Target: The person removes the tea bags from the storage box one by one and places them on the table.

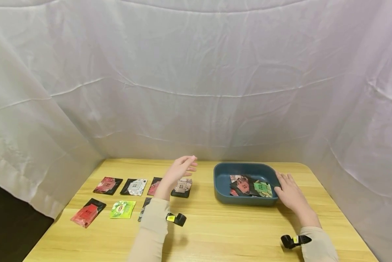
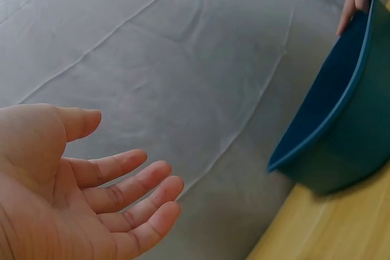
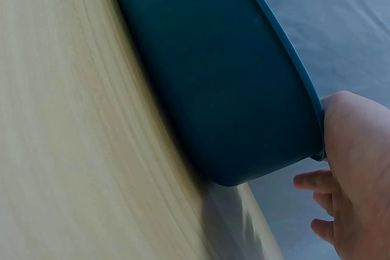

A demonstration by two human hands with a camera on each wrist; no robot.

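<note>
My left hand [image 1: 177,173] hovers above the table with its fingers loosely extended and nothing in its palm. It is nearest to a dark tea sachet with a pale floral print [image 1: 182,186]. At the right, a dark blue plastic tub [image 1: 220,187] holds several tea sachets, among them a red-labelled one [image 1: 243,185] and a green-labelled one [image 1: 261,187]. My right hand [image 1: 291,193] holds the tub's right rim, its thumb hooked over the edge. In the right wrist view the other fingers [image 3: 320,181] extend outside the tub, and the thumb tip is hidden.
Left of the tub lie more sachets: a red and black one [image 1: 108,185], a white floral one [image 1: 134,187], a red one [image 1: 89,214] and a green-yellow one [image 1: 122,209]. My left forearm partly covers others. Pale curtains [image 1: 196,72] enclose the wooden table [image 1: 215,233].
</note>
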